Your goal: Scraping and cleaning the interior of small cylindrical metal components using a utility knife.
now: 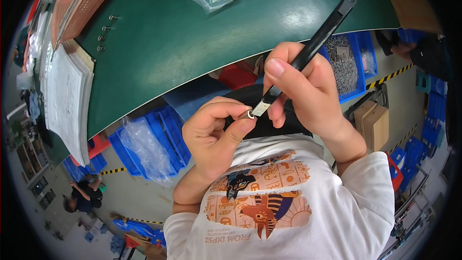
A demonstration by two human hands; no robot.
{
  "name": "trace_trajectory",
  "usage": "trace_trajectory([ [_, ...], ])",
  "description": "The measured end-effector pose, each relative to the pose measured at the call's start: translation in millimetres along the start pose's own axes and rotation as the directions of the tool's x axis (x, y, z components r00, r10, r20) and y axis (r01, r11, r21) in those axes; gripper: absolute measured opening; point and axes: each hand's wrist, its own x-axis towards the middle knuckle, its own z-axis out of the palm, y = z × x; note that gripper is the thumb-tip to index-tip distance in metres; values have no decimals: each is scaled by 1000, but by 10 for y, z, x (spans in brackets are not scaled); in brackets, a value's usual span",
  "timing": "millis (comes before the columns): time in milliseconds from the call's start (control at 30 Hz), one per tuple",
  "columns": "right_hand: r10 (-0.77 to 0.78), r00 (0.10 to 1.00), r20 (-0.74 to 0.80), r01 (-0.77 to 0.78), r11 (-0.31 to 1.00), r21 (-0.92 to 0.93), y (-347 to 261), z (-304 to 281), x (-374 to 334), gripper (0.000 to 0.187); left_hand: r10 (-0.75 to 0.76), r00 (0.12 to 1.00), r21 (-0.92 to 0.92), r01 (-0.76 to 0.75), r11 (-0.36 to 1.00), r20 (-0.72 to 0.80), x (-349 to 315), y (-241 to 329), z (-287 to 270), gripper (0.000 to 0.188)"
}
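My left hand [209, 135] is closed, pinching a small hollow metal part [250, 114] between thumb and fingertips, its round opening facing right. In my right hand [313, 89] a slim black-handled craft knife [321, 36] is gripped like a pen, its handle pointing up and to the right. The knife's silver metal end meets the opening of the part; how far the tip reaches inside cannot be made out. Both hands are above my lap, just off the near edge of the green table [202, 48].
A clear plastic bag [211, 0] of small metal parts lies on the table's far side. Several small screw-like pieces [107, 28] stand at left, near a pink perforated basket [86, 0] and stacked papers [65, 96]. Blue bins [358, 67] sit right and lower left.
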Motion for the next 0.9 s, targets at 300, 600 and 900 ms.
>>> trace_trajectory([
  [300, 36, 999, 7, -36, 996, -83, -11, -11, 23, 22, -96, 992, 126, 85, 988, 82, 18, 101, -8, 12],
  [600, 57, 998, 36, -49, 983, -177, -12, -25, 44, 22, -212, 956, 113, 192, 975, 205, 47, 164, -43, 16],
  [900, 113, 989, 96, -93, 978, -187, -28, -29, 68, 23, -375, 876, -88, 417, 905, 302, 58, 155, -91, 21],
])
